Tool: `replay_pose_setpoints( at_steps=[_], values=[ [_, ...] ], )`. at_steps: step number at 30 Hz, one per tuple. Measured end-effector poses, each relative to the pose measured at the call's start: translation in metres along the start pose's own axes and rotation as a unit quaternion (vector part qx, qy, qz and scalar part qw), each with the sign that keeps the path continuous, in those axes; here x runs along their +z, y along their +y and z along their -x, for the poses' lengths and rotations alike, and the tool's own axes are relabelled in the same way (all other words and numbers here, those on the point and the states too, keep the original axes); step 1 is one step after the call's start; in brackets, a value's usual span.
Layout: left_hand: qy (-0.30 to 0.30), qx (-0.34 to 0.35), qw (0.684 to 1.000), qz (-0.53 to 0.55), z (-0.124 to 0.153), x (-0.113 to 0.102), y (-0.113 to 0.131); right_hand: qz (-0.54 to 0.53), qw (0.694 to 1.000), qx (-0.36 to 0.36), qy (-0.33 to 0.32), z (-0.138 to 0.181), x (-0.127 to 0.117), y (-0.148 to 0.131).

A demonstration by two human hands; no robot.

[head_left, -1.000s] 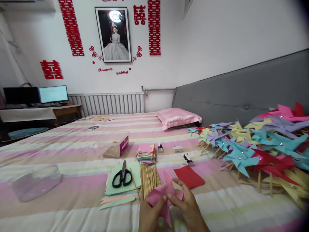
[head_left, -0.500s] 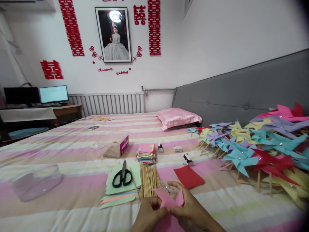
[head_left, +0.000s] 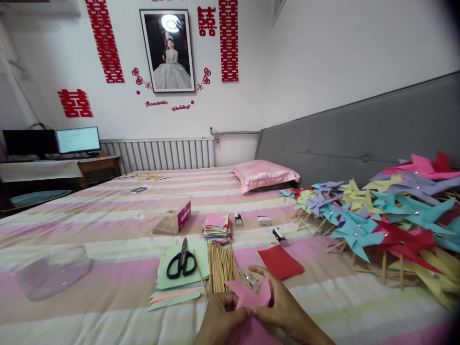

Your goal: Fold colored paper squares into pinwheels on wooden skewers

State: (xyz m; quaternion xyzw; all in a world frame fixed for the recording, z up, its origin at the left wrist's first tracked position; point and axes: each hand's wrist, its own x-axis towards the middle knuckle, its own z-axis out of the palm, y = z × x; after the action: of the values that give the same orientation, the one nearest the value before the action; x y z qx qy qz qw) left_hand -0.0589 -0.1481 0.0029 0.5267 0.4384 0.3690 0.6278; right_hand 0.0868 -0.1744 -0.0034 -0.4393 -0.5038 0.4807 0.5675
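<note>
The left hand (head_left: 223,317) and the right hand (head_left: 283,312) are together at the near middle, and both are clamped on the pink paper (head_left: 251,301), with the thumbs pressing side by side at its centre. Two pointed corners of this paper stand up beyond the thumbs, and another part spreads below them toward the near edge. Between the right hand and the sticks (head_left: 222,268) lie some small shiny pieces (head_left: 251,277) on the striped bed (head_left: 108,314). The sticks are in a bundle, far of the left hand. To their left, the scissors (head_left: 184,256) with dark handles lie on a stack of sheets (head_left: 202,256), whose top one is pale green. At the far end of the sticks is a pile of squares (head_left: 217,229), and to the right lies the red paper (head_left: 282,262). Farther right, many pinwheels (head_left: 355,234) stand close together

On the far wall, the red lettering (head_left: 156,103) says "Romantic" and "Wedding", below the framed photo (head_left: 172,72). Red double-happiness signs (head_left: 75,103) are on both sides of it. To the left of the squares, the box (head_left: 184,215) has a purple face with white characters; they are perhaps Chinese, but too small to read surely
</note>
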Motion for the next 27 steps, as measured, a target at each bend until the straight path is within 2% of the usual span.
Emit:
replay_pose_setpoints(
  at_steps=[4, 9, 11, 13, 16, 18, 27],
  values=[
    [0.062, -0.005, 0.997, 0.04, -0.003, -0.002, 0.0, -0.008, 1.0, 0.005, -0.008, -0.003, 0.002, 0.005],
    [0.126, -0.016, 0.991, 0.046, -0.007, -0.012, -0.003, 0.064, 0.988, -0.086, 0.109, -0.002, 0.003, -0.003],
    [0.15, -0.031, 0.986, 0.068, -0.005, -0.014, 0.001, 0.12, 0.976, -0.126, 0.129, 0.001, 0.003, -0.008],
    [0.167, -0.039, 0.979, 0.114, -0.002, -0.014, 0.007, 0.162, 0.974, -0.136, 0.086, 0.004, 0.005, -0.011],
    [0.165, -0.041, 0.97, 0.173, 0.003, -0.012, 0.015, 0.196, 0.974, -0.103, -0.039, 0.008, 0.009, -0.012],
    [0.156, -0.041, 0.967, 0.195, 0.005, -0.012, 0.017, 0.214, 0.97, -0.082, -0.083, 0.009, 0.014, -0.011],
    [0.129, -0.041, 0.962, 0.237, 0.007, -0.008, 0.015, 0.182, 0.979, -0.078, -0.057, 0.007, 0.021, -0.002]
  ],
)
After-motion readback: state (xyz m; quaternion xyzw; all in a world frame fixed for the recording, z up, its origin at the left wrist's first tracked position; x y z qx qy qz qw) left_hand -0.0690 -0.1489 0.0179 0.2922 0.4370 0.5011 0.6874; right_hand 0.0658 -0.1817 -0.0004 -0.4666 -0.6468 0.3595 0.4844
